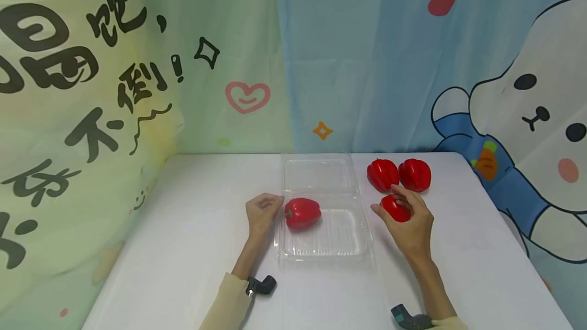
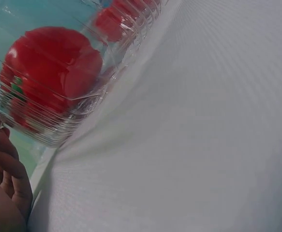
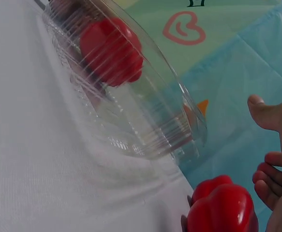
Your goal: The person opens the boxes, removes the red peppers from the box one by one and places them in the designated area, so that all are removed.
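A clear plastic clamshell container (image 1: 341, 233) lies with its lid (image 1: 316, 172) folded back, and a red bell pepper (image 1: 302, 214) with a green stem sits at the left inside it. My left hand (image 1: 263, 213) pinches the container's left rim; its fingertips show at the rim's edge in the left wrist view. To the right of the container, my right hand (image 1: 410, 225) is spread over another red bell pepper (image 1: 395, 209). Its thumb stands apart from that pepper (image 3: 223, 208) in the right wrist view; whether the fingers touch it is hard to tell.
Two more red bell peppers, one on the left (image 1: 382, 174) and one on the right (image 1: 415, 174), stand behind the right hand. Everything rests on a white table (image 1: 206, 187). A printed curtain (image 1: 330, 65) hangs along the table's back edge.
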`<act>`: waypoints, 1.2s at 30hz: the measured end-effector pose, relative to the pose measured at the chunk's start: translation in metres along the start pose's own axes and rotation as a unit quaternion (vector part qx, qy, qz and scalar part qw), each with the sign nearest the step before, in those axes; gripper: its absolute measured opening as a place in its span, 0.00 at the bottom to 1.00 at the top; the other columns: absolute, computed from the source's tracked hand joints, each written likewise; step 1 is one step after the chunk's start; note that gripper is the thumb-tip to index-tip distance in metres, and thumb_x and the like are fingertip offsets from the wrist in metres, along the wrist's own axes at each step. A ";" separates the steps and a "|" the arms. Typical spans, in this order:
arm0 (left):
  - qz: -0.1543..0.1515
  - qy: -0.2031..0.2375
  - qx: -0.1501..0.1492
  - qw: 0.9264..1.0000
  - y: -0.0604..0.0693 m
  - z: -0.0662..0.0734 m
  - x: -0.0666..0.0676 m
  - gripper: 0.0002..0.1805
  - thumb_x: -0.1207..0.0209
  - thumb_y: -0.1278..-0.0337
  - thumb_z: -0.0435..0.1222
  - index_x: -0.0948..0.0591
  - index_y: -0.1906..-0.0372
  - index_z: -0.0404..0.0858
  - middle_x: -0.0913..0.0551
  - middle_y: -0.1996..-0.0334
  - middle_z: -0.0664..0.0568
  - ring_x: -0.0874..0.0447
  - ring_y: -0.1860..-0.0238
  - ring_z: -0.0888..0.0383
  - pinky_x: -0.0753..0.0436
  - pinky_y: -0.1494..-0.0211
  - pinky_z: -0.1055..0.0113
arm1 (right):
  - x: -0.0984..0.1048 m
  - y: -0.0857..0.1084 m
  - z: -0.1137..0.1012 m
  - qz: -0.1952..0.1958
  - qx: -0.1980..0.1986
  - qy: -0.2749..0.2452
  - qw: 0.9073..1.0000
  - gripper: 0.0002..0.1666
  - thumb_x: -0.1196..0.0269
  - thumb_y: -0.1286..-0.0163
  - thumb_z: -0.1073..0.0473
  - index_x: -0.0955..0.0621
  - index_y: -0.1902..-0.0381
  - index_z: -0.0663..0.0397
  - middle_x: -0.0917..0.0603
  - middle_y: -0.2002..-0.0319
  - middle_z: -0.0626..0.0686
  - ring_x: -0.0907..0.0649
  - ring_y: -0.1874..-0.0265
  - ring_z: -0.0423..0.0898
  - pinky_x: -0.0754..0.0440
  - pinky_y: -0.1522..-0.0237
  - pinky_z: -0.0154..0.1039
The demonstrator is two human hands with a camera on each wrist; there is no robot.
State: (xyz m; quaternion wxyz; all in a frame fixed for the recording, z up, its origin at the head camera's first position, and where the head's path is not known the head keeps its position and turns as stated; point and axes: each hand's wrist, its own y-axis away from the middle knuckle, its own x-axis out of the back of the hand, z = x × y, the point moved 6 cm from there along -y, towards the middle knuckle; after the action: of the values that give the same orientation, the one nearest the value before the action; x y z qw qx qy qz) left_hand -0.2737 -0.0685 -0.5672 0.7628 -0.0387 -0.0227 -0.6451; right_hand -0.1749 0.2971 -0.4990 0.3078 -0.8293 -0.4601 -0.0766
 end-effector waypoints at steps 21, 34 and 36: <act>0.003 0.010 -0.010 1.000 0.000 0.000 -0.001 0.09 0.25 0.40 0.37 0.10 0.66 0.34 0.09 0.75 0.51 0.17 0.73 0.64 0.20 0.67 0.75 | -0.045 0.010 -0.033 -0.184 0.075 -0.033 0.979 0.48 0.13 0.48 0.60 0.17 0.29 0.42 0.12 0.35 0.49 0.16 0.44 0.30 0.15 0.33 0.45; 0.003 0.017 -0.018 1.000 -0.002 -0.004 0.000 0.10 0.24 0.40 0.36 0.10 0.66 0.32 0.09 0.72 0.40 0.17 0.75 0.63 0.22 0.69 0.76 | -0.061 0.013 -0.046 -0.221 0.088 -0.050 0.970 0.46 0.13 0.48 0.61 0.17 0.30 0.45 0.11 0.35 0.50 0.11 0.42 0.57 0.14 0.35 0.60; 0.004 0.014 -0.019 1.000 -0.002 -0.004 0.000 0.10 0.24 0.40 0.37 0.10 0.66 0.32 0.09 0.72 0.41 0.17 0.75 0.63 0.22 0.68 0.76 | -0.062 0.013 -0.047 -0.223 0.091 -0.049 0.969 0.46 0.13 0.48 0.61 0.17 0.30 0.45 0.11 0.35 0.50 0.12 0.42 0.57 0.14 0.36 0.59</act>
State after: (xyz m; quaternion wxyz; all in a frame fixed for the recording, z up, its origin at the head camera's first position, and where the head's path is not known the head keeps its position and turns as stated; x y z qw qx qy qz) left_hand -0.2760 -0.0690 -0.5707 0.7649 -0.0445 0.0001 -0.6426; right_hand -0.1918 0.2203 -0.4922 0.3344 -0.6767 -0.6532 -0.0602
